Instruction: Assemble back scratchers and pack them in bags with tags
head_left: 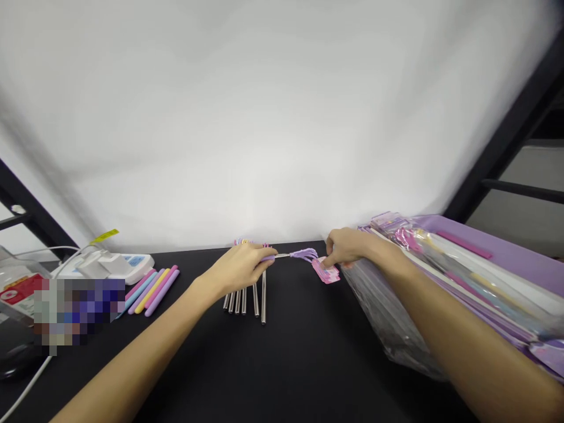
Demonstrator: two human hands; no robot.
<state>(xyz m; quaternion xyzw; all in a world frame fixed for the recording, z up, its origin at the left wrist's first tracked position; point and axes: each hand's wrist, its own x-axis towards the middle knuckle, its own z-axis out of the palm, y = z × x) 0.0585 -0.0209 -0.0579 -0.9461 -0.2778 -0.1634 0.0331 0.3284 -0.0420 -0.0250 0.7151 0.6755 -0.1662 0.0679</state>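
Observation:
My left hand (240, 267) is closed around the handle end of a small whisk (304, 254) with purple loops and a short metal stem. The loops point right and reach the pink printed cards (325, 270). My right hand (346, 249) pinches these cards between thumb and fingers, just above the black tabletop. Below my left hand, several metal rods (263, 299) lie side by side. Coloured loops (244, 241) show at their far end, partly hidden by that hand.
Several pastel sticks (154, 291) lie at the left beside a white power strip (136, 267) with plugs and a cable. On the right, a purple bin (497, 249) holds packaged items, and a clear plastic bag (388, 317) hangs over its near side. A white wall (282, 129) stands behind.

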